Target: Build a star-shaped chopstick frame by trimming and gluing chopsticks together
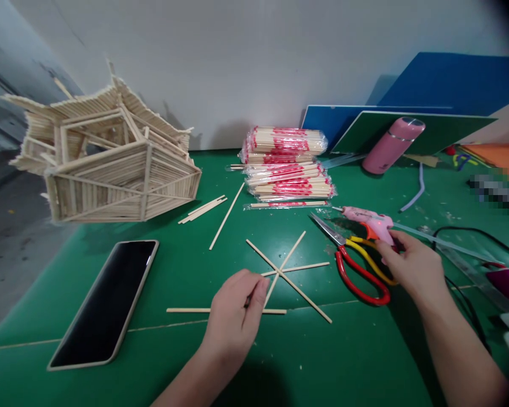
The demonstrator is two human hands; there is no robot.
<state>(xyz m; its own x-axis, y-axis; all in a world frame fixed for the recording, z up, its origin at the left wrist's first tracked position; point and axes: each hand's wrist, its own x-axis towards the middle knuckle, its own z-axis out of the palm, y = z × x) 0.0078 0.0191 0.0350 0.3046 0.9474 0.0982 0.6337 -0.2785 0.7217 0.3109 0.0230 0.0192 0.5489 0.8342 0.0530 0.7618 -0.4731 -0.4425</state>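
Observation:
Three thin wooden chopsticks (305,297) cross at one point like a star on the green table. My left hand (236,308) is closed in a pinch at the star's left side, on the end of one chopstick; the fingers partly hide which one. Under that hand lies another chopstick (188,310), placed crosswise. My right hand (415,268) is closed around the handle of a pink hot glue gun (369,219), whose nozzle points left. Scissors (358,274) with one red and one yellow handle lie just beside it, blades towards the upper left.
A model building of sticks (123,164) stands at the left, behind a phone (106,302). Wrapped chopstick packs (286,164) are piled by the wall. Several loose sticks (203,209) lie nearby. A pink bottle (393,146) leans against boards; a black cable (475,232) runs right.

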